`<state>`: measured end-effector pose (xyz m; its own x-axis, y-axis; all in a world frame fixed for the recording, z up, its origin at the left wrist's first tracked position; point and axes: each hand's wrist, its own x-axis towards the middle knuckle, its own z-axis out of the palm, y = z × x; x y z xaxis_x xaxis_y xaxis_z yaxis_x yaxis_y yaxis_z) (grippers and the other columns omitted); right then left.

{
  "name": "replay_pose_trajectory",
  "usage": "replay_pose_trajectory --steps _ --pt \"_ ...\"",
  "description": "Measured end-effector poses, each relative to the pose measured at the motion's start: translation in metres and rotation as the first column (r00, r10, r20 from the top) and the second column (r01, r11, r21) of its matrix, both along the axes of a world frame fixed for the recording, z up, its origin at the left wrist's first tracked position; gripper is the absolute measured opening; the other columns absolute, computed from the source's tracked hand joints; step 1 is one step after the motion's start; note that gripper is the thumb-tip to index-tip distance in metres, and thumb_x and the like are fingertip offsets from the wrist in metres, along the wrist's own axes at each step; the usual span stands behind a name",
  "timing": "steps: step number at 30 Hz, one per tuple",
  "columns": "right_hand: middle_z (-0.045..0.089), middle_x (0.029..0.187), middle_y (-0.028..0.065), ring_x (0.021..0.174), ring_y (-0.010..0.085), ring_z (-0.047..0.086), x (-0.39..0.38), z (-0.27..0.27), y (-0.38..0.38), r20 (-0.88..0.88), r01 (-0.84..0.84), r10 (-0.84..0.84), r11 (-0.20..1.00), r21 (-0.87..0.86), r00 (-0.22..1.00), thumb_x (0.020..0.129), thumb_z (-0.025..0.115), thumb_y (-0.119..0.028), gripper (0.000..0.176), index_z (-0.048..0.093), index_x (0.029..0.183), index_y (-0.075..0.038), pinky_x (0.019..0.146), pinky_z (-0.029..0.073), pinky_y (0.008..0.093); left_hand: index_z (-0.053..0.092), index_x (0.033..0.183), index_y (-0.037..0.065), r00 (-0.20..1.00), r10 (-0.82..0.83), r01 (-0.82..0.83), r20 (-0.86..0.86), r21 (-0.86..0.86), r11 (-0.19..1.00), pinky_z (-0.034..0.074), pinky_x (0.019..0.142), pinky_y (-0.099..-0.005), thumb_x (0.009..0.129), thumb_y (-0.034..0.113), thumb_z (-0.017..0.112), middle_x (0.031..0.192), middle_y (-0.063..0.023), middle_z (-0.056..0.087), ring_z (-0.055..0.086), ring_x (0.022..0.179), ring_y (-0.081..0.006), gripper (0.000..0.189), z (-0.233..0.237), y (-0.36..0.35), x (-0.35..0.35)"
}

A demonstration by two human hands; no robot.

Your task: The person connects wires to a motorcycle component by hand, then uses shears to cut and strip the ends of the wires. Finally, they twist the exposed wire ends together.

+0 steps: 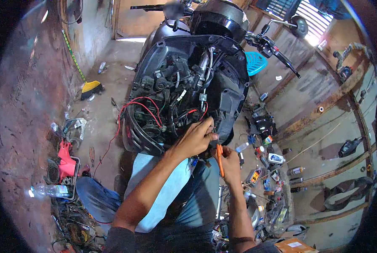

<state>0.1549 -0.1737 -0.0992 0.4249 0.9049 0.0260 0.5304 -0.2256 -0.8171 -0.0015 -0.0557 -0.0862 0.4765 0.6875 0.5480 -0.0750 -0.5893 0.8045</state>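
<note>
A scooter (232,105) stands before me with its front panel off and its wiring exposed. My left hand (198,137) is closed at the lower edge of the opening, pinching something dark and small that I cannot make out clearly. Close beside it, my right hand (228,162) is wrapped round an orange-handled tool (220,159), whose head points up toward the left fingers. Red wires (144,101) loop over the left part of the opening and trail down to the floor. A light blue cloth (163,189) lies over my leg below the scooter.
A yellow broom (90,87) leans at the left wall. Near it on the floor are a red plastic piece (66,158) and a water bottle (49,191). Bottles, a multimeter (253,176) and loose parts crowd the right side. Handlebars (277,52) jut out at the top.
</note>
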Motion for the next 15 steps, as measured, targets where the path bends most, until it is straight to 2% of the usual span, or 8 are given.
replay_pose_trajectory --steps 4,7,13,15 --pt "0.071 0.078 0.022 0.071 0.0271 0.07 -0.022 0.025 -0.007 0.122 0.117 -0.111 0.992 -0.046 0.986 0.092 0.072 -0.028 0.034 0.074 0.101 0.005 0.069 0.052 0.0445 0.047 0.091 0.0 1.0 -0.022 0.022 -0.016 -0.005 1.0 0.042 0.063 -0.0418 0.09 0.01 0.078 0.07 -0.012 0.046 0.041 0.066 -0.0247 0.033 0.0 0.0 0.002" --pt "0.072 0.082 0.0261 0.075 0.0359 0.074 -0.028 0.014 -0.006 0.137 0.171 -0.176 0.984 0.049 0.975 0.091 0.073 -0.027 0.033 0.073 0.098 0.005 0.071 0.053 0.0471 0.046 0.09 -0.001 0.999 -0.031 0.031 -0.032 -0.019 0.999 0.042 0.063 -0.042 0.09 0.01 0.078 0.07 -0.0135 0.048 0.042 0.066 -0.0243 0.034 0.003 -0.001 0.002" --pt "0.072 0.083 0.0265 0.08 0.041 0.074 -0.041 0.0 -0.001 0.135 0.252 -0.266 0.961 0.114 0.954 0.09 0.074 -0.025 0.033 0.072 0.1 0.007 0.071 0.053 0.048 0.048 0.086 -0.003 0.997 -0.005 0.006 -0.071 0.016 1.0 0.042 0.061 -0.042 0.09 0.012 0.079 0.071 -0.0154 0.052 0.041 0.064 -0.0236 0.034 -0.006 0.004 0.007" --pt "0.073 0.085 0.0271 0.082 0.042 0.074 -0.053 0.021 -0.004 0.171 0.277 -0.282 0.959 0.053 0.944 0.09 0.074 -0.025 0.034 0.072 0.101 0.007 0.072 0.053 0.0486 0.05 0.083 -0.003 0.999 -0.008 0.009 -0.038 0.021 1.0 0.041 0.058 -0.0414 0.09 0.015 0.08 0.068 -0.0154 0.052 0.04 0.062 -0.0227 0.036 -0.007 0.005 0.008"
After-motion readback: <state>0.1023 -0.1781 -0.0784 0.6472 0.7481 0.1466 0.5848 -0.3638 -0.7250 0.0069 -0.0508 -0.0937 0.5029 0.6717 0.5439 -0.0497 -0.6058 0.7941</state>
